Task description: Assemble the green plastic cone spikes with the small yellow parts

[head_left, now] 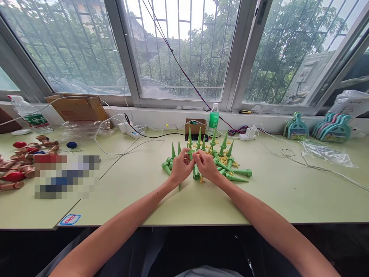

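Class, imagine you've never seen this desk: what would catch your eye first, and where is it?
The bright green spikes, many standing point-up, in the middle of the desk, with the left hand and right hand close together over them. Then the red and brown pieces clustered at the far left, and the windows behind.

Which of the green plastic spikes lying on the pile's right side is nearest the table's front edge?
The frontmost pointed green plastic spike, its thin tip pointing right; the green spike just behind has its wide cap at right.

Left hand (181, 167) pinching a green part (190, 152), right hand (206, 164) close against it — green spikes (223, 144), yellow fittings (222, 159), table (273, 200)
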`<control>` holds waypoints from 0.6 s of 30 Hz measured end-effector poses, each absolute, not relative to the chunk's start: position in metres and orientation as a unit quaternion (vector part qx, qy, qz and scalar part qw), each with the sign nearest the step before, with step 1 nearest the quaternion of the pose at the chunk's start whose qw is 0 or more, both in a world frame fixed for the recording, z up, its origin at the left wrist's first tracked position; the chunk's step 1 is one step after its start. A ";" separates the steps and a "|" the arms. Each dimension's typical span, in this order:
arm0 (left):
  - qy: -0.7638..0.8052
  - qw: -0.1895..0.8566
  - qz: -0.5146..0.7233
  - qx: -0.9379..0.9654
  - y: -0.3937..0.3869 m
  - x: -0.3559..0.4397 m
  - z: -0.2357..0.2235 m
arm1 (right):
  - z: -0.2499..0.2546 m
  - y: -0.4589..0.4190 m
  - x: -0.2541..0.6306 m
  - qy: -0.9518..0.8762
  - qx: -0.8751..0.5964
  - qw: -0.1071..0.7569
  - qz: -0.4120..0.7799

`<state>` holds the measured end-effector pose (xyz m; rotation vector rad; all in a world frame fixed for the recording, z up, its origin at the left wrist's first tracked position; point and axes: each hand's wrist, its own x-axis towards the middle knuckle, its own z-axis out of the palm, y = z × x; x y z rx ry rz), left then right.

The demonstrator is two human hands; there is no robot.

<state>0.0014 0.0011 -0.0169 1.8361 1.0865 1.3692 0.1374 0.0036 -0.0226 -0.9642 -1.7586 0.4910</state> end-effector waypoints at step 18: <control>0.412 0.257 0.513 0.708 -0.001 0.001 -0.014 | -0.025 0.007 0.139 -0.728 -0.418 0.517 0.165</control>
